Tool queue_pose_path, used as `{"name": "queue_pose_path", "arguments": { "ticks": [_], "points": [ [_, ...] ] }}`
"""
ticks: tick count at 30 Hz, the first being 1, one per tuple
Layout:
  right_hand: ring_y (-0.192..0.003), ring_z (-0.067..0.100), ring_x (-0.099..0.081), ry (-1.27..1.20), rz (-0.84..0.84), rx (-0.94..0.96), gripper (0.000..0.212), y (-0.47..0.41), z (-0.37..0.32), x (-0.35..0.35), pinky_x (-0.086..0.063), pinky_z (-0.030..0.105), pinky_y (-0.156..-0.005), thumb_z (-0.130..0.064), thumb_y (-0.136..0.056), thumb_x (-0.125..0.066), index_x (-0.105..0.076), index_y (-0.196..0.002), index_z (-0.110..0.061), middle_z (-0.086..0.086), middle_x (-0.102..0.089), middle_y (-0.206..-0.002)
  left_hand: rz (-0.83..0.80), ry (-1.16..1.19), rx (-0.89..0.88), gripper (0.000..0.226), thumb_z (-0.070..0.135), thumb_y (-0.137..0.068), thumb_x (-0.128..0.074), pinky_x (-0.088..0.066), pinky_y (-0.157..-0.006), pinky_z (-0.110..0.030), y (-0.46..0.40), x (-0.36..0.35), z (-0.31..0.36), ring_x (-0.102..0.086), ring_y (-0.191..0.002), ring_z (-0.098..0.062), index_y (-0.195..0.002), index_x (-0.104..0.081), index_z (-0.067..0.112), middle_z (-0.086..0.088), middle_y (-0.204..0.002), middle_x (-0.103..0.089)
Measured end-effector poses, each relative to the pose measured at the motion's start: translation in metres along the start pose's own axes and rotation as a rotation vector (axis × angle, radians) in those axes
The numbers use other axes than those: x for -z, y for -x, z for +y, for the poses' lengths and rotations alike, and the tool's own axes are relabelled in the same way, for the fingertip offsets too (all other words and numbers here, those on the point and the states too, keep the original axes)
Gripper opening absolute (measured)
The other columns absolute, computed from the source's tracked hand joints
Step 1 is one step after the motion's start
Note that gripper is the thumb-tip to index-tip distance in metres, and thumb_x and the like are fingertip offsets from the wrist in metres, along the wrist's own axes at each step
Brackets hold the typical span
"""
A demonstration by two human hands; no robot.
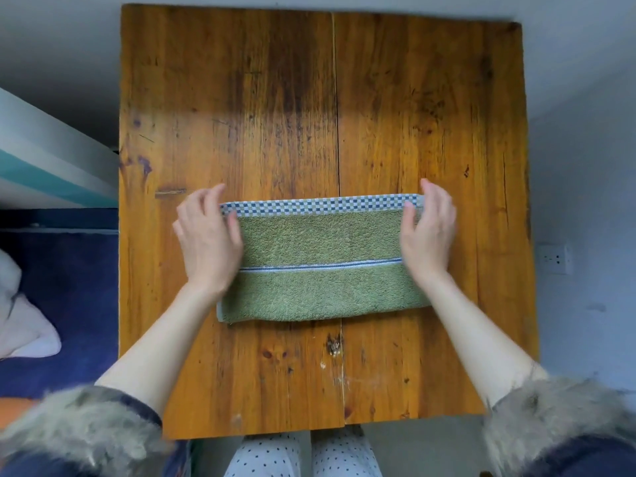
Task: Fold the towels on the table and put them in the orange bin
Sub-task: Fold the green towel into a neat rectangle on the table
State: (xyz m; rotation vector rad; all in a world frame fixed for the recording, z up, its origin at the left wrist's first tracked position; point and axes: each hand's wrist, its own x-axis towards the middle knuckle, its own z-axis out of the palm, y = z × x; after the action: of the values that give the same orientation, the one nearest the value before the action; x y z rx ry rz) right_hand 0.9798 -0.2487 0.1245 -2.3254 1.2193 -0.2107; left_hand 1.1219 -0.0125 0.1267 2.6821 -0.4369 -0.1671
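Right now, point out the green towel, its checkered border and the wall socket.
green towel [320,290], head view, on the terry middle.
checkered border [320,205], head view, midway along the far edge.
wall socket [553,259], head view, on its white faceplate.

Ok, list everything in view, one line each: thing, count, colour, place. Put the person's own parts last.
towel: one, green with a blue-and-white checked border and a thin stripe, folded, lying on the near middle of the table.
table: one, orange-brown wood, fills the centre of the view.
wall socket: one, white, far right beside the table.
blue surface: one, dark blue, left of the table.
white cloth: one, lying on the blue surface at the left edge.
orange object: one, only a corner shows at lower left; cannot tell what it is.
left hand: one, fingers curled round the towel's left far corner.
right hand: one, fingers curled round the towel's right far corner.
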Motion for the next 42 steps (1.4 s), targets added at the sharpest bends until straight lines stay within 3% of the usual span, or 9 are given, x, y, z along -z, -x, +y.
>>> {"name": "queue_pose_path", "arguments": {
  "ticks": [3,6,12,27,32,34,36,39,42],
  "points": [
    [-0.144,0.020,-0.018,0.155,-0.187,0.346,0.049,0.041,-0.011,-0.024,-0.011,0.046,-0.118,-0.024,-0.097,-0.035,-0.029,-0.145,-0.013,0.005,-0.024,-0.154,-0.118,-0.106,-0.316,0.046,0.018,-0.089,-0.054,-0.026,-0.106,-0.053,0.033,-0.022,0.026,-0.033,-0.134,-0.038,-0.134,-0.046,0.010,-0.019,-0.141,-0.042],
    [-0.144,0.021,-0.012,0.230,-0.255,0.460,0.051,0.064,-0.009,-0.048,-0.006,0.050,-0.117,-0.029,-0.098,-0.030,-0.029,-0.145,-0.012,0.007,-0.021,-0.155,-0.228,-0.211,-0.459,0.052,0.039,-0.093,-0.042,-0.014,-0.112,-0.057,0.054,-0.054,0.038,-0.021,-0.141,-0.035,-0.141,-0.039,0.019,-0.012,-0.152,-0.029],
    [-0.145,0.022,-0.011,0.397,-0.215,0.464,0.062,0.047,0.032,-0.048,-0.005,0.042,-0.118,-0.052,-0.095,-0.028,-0.022,-0.148,-0.019,0.008,-0.015,-0.156,-0.192,-0.281,-0.435,0.056,0.050,-0.096,-0.030,-0.007,-0.116,-0.049,0.060,-0.071,0.006,-0.014,-0.144,-0.023,-0.146,-0.028,0.025,-0.004,-0.155,-0.022],
    [-0.146,0.023,0.004,0.404,-0.138,0.303,0.063,0.018,0.035,-0.041,0.007,0.038,-0.117,-0.048,-0.097,-0.023,-0.009,-0.150,-0.017,0.010,-0.001,-0.158,-0.150,-0.206,-0.229,0.058,0.044,-0.095,-0.026,-0.002,-0.115,-0.051,0.034,-0.055,-0.024,-0.004,-0.145,-0.030,-0.148,-0.021,0.022,-0.010,-0.157,-0.011],
    [-0.146,0.025,0.006,0.438,-0.148,0.266,0.061,0.031,0.016,-0.038,0.009,0.047,-0.116,-0.041,-0.098,-0.026,-0.005,-0.150,-0.017,0.011,0.002,-0.158,-0.158,0.034,-0.277,0.046,0.018,-0.098,-0.038,-0.008,-0.116,-0.050,0.036,-0.040,-0.029,-0.007,-0.144,-0.031,-0.144,-0.034,0.013,-0.012,-0.155,-0.018],
    [-0.145,0.023,0.008,0.418,-0.168,0.317,0.060,0.050,-0.002,-0.040,0.012,0.045,-0.115,-0.042,-0.098,-0.023,-0.002,-0.149,-0.020,0.007,0.005,-0.158,-0.037,0.121,-0.198,0.041,0.004,-0.094,-0.045,-0.023,-0.111,-0.046,0.046,-0.031,-0.033,-0.027,-0.138,-0.034,-0.135,-0.045,0.005,-0.017,-0.146,-0.036],
    [-0.145,0.021,0.008,0.402,-0.223,0.415,0.059,0.073,-0.021,-0.049,0.015,0.045,-0.114,-0.044,-0.097,-0.019,0.001,-0.148,-0.023,0.003,0.008,-0.156,0.085,0.098,0.000,0.033,0.008,-0.089,-0.053,-0.031,-0.093,-0.041,0.057,-0.023,-0.035,-0.045,-0.119,-0.033,-0.123,-0.055,0.008,-0.016,-0.125,-0.053],
    [-0.145,0.019,0.006,0.393,-0.310,0.499,0.058,0.096,-0.040,-0.071,0.012,0.048,-0.115,-0.046,-0.096,-0.023,-0.007,-0.148,-0.025,0.002,0.002,-0.156,0.018,0.105,0.321,0.028,0.032,-0.086,-0.061,-0.026,-0.084,-0.037,0.061,-0.017,-0.038,-0.045,-0.107,-0.028,-0.109,-0.060,0.016,-0.008,-0.109,-0.057],
    [-0.144,0.017,0.009,0.428,-0.323,0.485,0.059,0.099,-0.039,-0.083,0.009,0.052,-0.115,-0.049,-0.096,-0.026,-0.010,-0.149,-0.026,0.000,0.002,-0.157,-0.075,0.104,0.436,0.031,0.043,-0.085,-0.061,-0.026,-0.088,-0.039,0.056,-0.013,-0.041,-0.043,-0.109,-0.026,-0.104,-0.063,0.018,-0.005,-0.108,-0.057]
  ]
}}
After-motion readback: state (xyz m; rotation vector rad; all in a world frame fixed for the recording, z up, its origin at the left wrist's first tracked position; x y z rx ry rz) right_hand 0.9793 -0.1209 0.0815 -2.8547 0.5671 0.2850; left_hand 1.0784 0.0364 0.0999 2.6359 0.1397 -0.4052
